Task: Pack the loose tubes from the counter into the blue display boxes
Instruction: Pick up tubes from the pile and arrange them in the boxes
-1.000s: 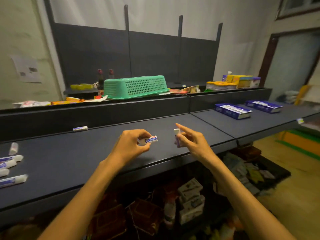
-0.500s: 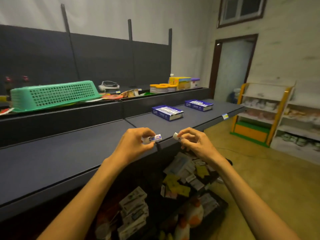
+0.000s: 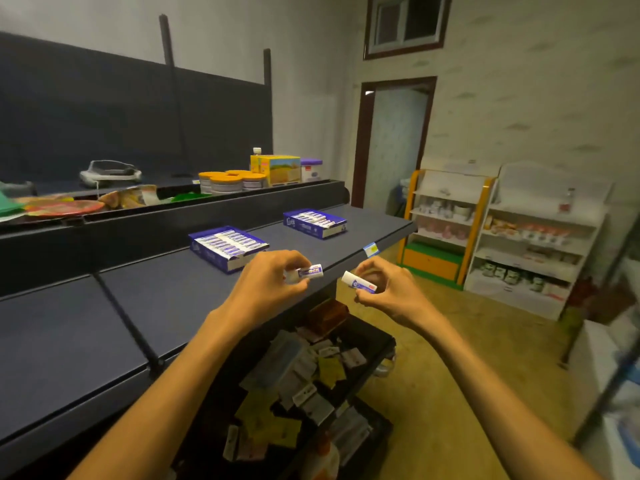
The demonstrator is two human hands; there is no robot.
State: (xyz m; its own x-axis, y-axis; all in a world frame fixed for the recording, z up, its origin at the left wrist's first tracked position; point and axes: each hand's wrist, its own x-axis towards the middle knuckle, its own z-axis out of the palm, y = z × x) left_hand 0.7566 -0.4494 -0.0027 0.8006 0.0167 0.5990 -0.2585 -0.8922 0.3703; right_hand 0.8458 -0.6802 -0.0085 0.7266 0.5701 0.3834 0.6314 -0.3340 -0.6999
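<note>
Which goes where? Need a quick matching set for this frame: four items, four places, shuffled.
1. small white-and-blue tube
2. second white-and-blue tube
3. nearer blue cardboard display box
4. orange-lidded round tubs

A. on the raised back ledge
B. pinched in the right hand
C. flat on the dark counter
D. pinched in the left hand

Pairs: 1-D, 2-B, 3-C, 4-A
</note>
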